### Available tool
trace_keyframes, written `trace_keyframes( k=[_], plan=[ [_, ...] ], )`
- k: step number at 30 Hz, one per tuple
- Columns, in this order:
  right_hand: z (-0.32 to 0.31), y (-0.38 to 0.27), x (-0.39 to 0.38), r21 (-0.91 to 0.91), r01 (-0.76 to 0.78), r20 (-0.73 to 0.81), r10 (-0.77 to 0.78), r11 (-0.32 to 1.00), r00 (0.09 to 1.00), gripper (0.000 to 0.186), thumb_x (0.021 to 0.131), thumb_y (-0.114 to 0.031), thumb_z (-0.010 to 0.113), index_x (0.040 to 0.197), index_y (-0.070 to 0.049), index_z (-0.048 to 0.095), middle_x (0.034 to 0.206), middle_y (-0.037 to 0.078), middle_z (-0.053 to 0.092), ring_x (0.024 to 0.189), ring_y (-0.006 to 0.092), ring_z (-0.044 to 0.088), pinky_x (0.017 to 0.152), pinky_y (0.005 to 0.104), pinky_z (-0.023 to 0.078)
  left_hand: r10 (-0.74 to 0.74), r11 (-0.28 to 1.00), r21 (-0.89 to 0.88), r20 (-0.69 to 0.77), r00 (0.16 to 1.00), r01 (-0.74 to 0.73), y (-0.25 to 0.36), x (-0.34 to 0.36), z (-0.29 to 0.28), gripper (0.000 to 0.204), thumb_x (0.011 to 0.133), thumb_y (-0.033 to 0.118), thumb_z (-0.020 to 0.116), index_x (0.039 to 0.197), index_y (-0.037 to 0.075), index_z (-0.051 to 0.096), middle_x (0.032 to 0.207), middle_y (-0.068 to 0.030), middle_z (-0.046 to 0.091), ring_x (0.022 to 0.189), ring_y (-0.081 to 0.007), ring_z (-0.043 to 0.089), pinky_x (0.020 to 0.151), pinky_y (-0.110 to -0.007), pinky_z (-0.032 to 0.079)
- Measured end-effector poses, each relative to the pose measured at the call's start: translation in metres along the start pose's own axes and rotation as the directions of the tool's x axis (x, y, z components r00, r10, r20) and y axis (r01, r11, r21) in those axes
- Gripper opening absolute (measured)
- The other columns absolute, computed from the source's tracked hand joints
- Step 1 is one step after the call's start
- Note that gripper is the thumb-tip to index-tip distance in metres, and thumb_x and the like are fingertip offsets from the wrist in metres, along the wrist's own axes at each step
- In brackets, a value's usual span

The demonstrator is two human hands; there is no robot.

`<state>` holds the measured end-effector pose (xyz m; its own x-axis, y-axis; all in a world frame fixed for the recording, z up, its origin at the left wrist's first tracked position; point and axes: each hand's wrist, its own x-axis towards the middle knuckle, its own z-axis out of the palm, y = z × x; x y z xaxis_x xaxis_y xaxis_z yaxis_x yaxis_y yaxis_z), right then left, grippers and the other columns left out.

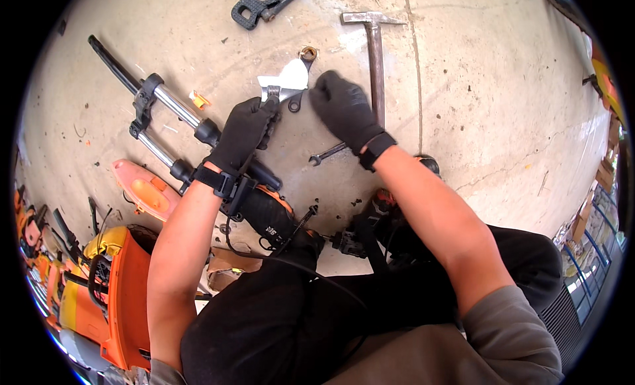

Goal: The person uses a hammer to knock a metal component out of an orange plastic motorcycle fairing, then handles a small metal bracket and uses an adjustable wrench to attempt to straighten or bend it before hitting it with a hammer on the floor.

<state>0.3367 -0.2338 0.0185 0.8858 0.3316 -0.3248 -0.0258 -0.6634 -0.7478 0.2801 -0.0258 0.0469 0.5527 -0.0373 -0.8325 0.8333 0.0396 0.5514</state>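
My left hand [246,130], in a black glove, is closed around a small silver metal part [273,92] whose end shows past the fingers. Bright white material [292,75] lies beside that part; glare hides what it is. My right hand [338,106], also gloved, is curled into a fist just to the right, apart from the left; anything inside it is hidden. Between and beyond the hands are a wrench's ring end [308,53] and a smaller dark ring end [295,104]. An open-end wrench [325,154] lies on the floor below my right hand.
A pointed-head hammer [375,61] lies behind my right hand. Far off is a black pedal [254,9] on a crank arm. A bike suspension fork [173,105] stretches out at left, near a pink-orange plastic piece [147,190]. Orange panels [126,305] stand lower left.
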Motion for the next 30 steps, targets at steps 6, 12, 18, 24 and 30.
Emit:
trace_keyframes(
  k=[6, 12, 18, 24, 30],
  plan=[
    [-0.061, 0.024, 0.017, -0.188, -0.152, -0.240, 0.105, 0.970, 0.965, 0.042, 0.087, -0.030, 0.070, 0.110, 0.002, 0.056, 0.099, 0.022, 0.064, 0.092, 0.0369, 0.065, 0.082, 0.0453, 0.051, 0.006, 0.999, 0.052, -0.012, 1.000, -0.005, 0.006, 0.002, 0.001, 0.035, 0.099, 0.042, 0.058, 0.088, 0.008, 0.062, 0.068, 0.0035, 0.050, 0.053, -0.0066, 0.046, 0.047, -0.022, 0.038],
    [-0.097, 0.033, 0.038, -0.406, -0.125, -0.109, 0.088, 0.905, 0.990, 0.041, 0.088, -0.034, 0.069, 0.105, 0.001, 0.055, 0.101, 0.023, 0.063, 0.090, 0.0395, 0.065, 0.080, 0.0468, 0.052, -0.035, 0.998, 0.054, -0.014, 0.999, 0.035, 0.018, 0.000, -0.007, 0.037, 0.098, 0.044, 0.059, 0.090, 0.009, 0.062, 0.069, 0.0039, 0.051, 0.056, -0.0063, 0.047, 0.049, -0.022, 0.040],
    [-0.068, -0.003, 0.052, -0.342, 0.273, 0.253, -0.192, 0.899, 0.948, 0.037, 0.091, -0.030, 0.064, 0.114, -0.002, 0.055, 0.102, 0.023, 0.065, 0.095, 0.0406, 0.065, 0.085, 0.0464, 0.051, 0.032, 0.998, -0.055, -0.161, 0.986, -0.042, 0.041, -0.019, -0.020, 0.037, 0.098, 0.044, 0.059, 0.088, 0.008, 0.064, 0.069, 0.0049, 0.049, 0.057, -0.0051, 0.045, 0.051, -0.021, 0.037],
    [-0.115, 0.002, 0.128, -0.522, 0.588, 0.760, 0.024, 0.618, 0.649, 0.037, 0.084, -0.032, 0.060, 0.090, 0.003, 0.070, 0.089, 0.023, 0.070, 0.089, 0.0372, 0.068, 0.079, 0.0445, 0.054, 0.169, 0.984, 0.081, -0.184, 0.968, -0.156, 0.096, -0.076, -0.040, 0.041, 0.102, 0.041, 0.053, 0.091, 0.004, 0.065, 0.068, 0.0040, 0.045, 0.056, -0.0056, 0.041, 0.050, -0.021, 0.036],
    [-0.184, -0.011, 0.175, -0.725, 0.395, 0.684, 0.518, 0.564, 0.514, 0.036, 0.086, -0.030, 0.063, 0.082, 0.005, 0.063, 0.072, 0.015, 0.062, 0.057, 0.0234, 0.061, 0.049, 0.0366, 0.051, 0.263, 0.952, 0.233, -0.289, 0.921, -0.199, 0.108, -0.138, -0.038, 0.034, 0.098, 0.040, 0.059, 0.090, 0.008, 0.065, 0.068, 0.0054, 0.051, 0.056, -0.0028, 0.044, 0.048, -0.019, 0.037]
  ],
)
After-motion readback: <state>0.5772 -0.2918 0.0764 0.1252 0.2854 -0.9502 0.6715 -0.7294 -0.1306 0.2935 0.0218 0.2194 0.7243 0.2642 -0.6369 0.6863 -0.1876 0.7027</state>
